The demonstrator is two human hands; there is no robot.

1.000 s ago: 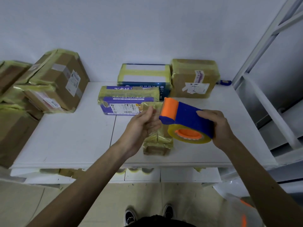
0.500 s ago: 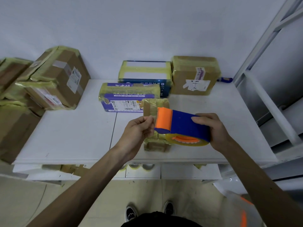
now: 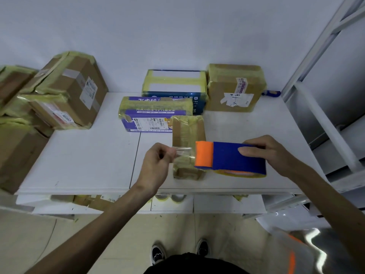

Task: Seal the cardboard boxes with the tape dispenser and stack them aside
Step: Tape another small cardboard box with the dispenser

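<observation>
A small brown cardboard box, wrapped in yellowish tape, lies on the white table near its front edge. My right hand grips a blue tape dispenser with an orange front end, held level just above the box's near end. My left hand pinches the free end of the clear tape, which stretches from its fingers to the dispenser's orange end across the box.
Taped boxes stand behind: a purple one, a blue-and-white one, a brown one. Several brown boxes are piled at the left. A white metal rack rises at the right. Tape rolls sit under the table.
The dispenser has come down from a tilt to level and moved right. My left hand has drawn a short strip of tape out leftward from it.
</observation>
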